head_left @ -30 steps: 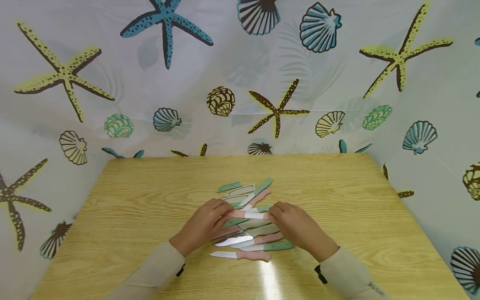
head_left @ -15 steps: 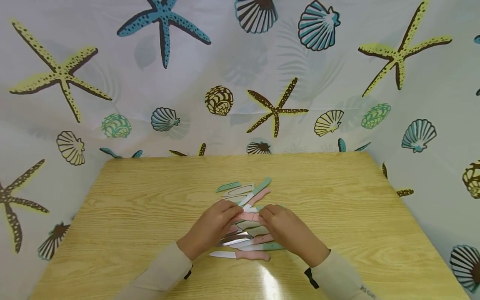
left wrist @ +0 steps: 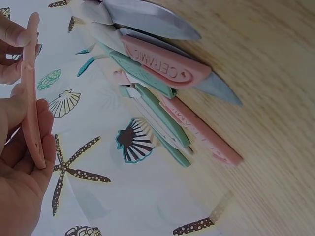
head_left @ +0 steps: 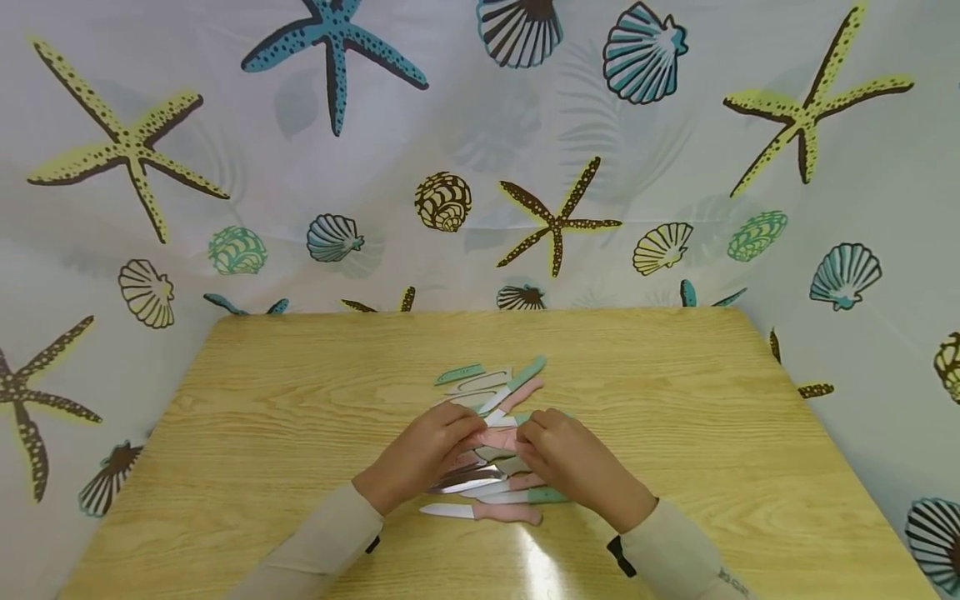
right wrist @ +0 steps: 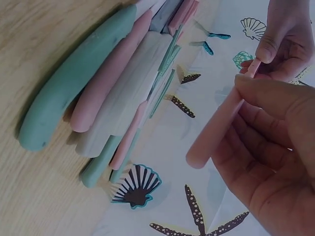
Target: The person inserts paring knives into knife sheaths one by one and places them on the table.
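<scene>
In the head view both hands meet over a pile of knives, raised off the table. My left hand (head_left: 422,446) grips a pink blade sheath (left wrist: 31,130) between thumb and fingers. The pink handle of a knife (right wrist: 215,132) is pinched by my right hand (head_left: 573,454). Sheath and handle meet end to end in the left wrist view, and no blade shows between them. Below lie a pink-handled knife (head_left: 506,512) with a white blade, a green-handled knife (head_left: 528,373), and a pink sheath marked CERAMIC (left wrist: 170,69). The hands cover part of the pile.
A green sheath (head_left: 460,373) and a white sheath (head_left: 482,381) lie at the pile's far side. Bare blades, one of shiny metal (head_left: 474,477), point left. The wooden table (head_left: 300,375) meets a shell-patterned cloth (head_left: 390,167) at the back and sides.
A second ago the white blade showed between sheath and handle. My hands have since drawn together, and the blade has gone into the sheath. Over the last half second they barely move.
</scene>
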A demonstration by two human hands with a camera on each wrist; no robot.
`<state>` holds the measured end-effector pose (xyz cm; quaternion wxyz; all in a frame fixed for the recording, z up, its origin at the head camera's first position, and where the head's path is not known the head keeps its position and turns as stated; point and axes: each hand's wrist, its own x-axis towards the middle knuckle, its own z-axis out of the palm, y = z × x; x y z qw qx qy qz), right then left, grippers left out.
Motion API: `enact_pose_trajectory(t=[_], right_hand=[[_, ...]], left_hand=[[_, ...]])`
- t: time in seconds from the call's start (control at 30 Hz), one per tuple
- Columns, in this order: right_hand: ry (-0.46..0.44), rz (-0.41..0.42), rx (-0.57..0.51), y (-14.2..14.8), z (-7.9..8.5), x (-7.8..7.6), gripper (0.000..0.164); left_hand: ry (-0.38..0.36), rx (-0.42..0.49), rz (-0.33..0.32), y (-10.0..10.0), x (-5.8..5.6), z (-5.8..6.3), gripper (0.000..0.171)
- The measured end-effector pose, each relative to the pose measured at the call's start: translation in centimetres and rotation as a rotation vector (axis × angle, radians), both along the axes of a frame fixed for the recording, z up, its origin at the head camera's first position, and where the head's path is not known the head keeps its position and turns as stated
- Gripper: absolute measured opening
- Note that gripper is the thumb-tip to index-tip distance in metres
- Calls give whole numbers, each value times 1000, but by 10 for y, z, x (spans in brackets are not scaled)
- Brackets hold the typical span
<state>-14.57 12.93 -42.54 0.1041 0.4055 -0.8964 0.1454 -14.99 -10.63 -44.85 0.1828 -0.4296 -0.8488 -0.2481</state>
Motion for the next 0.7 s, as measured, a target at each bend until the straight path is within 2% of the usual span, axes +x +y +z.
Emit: enact_pose_trajectory(t=[0.1, 0.23, 0.3, 0.37, 0.5, 0.6, 0.7], right_hand=[[-15, -1, 6, 1, -3, -1, 8], [-34, -46, 9, 5, -9, -5, 9], [-77, -135, -3, 11, -13, -7, 9], [-122, -265, -32, 18, -17, -11, 8], [-201, -524, -123, 36, -22, -20, 9], [-243, -622, -141, 46, -25, -28, 12], [-299, -680, -130, 52, -30, -33, 24]], left_hand=[[13, -12, -9, -1, -2, -2, 18], [60, -10, 31, -2, -7, -3, 32], [73, 18, 53, -4, -10, -2, 38], [72, 53, 67, -6, -12, -1, 36], [65, 121, 70, -10, -15, 1, 22], [55, 146, 83, -12, -15, 1, 14], [48, 146, 103, -13, -15, 0, 12]])
